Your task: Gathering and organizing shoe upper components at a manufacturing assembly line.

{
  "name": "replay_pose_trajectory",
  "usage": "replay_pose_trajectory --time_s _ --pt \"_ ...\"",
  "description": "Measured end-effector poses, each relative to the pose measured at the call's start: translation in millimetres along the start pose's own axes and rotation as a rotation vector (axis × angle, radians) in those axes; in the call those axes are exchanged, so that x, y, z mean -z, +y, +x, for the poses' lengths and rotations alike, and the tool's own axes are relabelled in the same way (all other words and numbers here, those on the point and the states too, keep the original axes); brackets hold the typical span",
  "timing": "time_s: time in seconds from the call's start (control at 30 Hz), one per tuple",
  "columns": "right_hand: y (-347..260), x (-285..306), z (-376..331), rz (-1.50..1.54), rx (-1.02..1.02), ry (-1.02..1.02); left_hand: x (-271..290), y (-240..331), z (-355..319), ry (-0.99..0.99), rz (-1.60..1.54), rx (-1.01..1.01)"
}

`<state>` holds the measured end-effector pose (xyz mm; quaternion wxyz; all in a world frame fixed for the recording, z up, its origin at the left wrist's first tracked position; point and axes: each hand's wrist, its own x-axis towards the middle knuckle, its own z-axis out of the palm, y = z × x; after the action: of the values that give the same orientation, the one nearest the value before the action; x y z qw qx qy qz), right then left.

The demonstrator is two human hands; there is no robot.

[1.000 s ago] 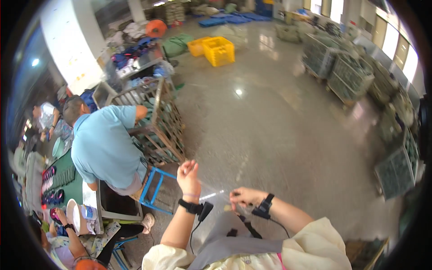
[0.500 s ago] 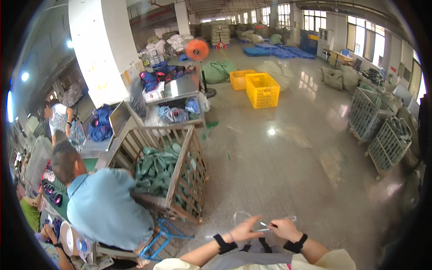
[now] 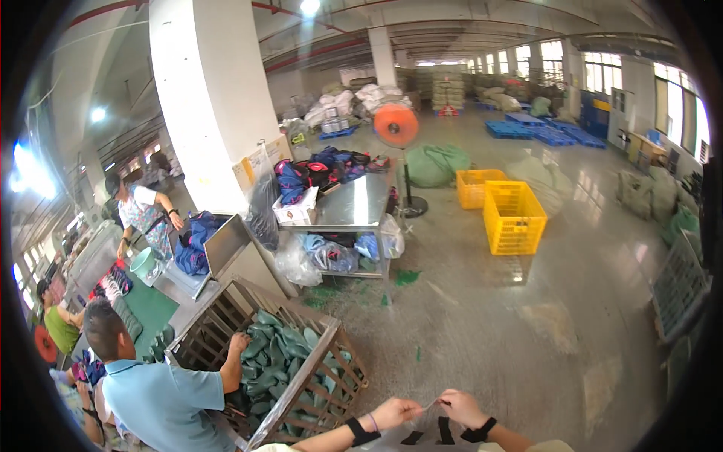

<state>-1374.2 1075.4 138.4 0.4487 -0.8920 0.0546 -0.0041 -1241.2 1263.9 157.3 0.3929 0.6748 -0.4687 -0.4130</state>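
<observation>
Two hands meet at six o'clock: the left hand (image 3: 395, 413) and right hand (image 3: 459, 407) each pinch an end of a thin clear strip (image 3: 431, 404), its long axis running nine-to-three between them. Farther, at eight o'clock, stands a wooden crate (image 3: 301, 377); beyond, yellow crates (image 3: 512, 218).

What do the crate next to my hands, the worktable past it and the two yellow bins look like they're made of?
Crate: bare wooden slats, unfinished, by the grain and gaps. Worktable: likely stainless steel; the top mirrors the light. Yellow bins: probably moulded plastic, with a uniform colour and lattice walls.
</observation>
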Motion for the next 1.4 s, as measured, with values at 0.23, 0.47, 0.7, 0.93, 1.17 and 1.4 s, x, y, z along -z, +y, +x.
replay_pose_trajectory --time_s 0.23,0.47,0.7,0.93,1.17,1.4 --pt "12.6 54.4 199.0 0.505 -0.097 0.37 82.7 0.2 103.1 0.31 -0.829 0.048" --pt "87.1 184.0 383.1 1.244 -0.431 0.398 239.6 -33.3 297.6 0.267 -0.728 0.072" --pt "154.1 276.4 532.2 1.466 0.012 0.495 338.2 -64.5 496.2 0.119 -1.084 0.154" --pt "246.0 346.2 705.0 1.026 -0.161 0.782 445.9 -69.7 652.9 -0.197 -0.755 -0.022" --pt "237.8 436.3 876.9 0.66 0.303 -0.131 591.3 -72.7 724.9 0.572 -1.431 -0.12" --pt "236.2 403.5 1028.5 0.2 0.483 -0.312 647.6 -167.8 733.0 0.75 -0.28 0.193"
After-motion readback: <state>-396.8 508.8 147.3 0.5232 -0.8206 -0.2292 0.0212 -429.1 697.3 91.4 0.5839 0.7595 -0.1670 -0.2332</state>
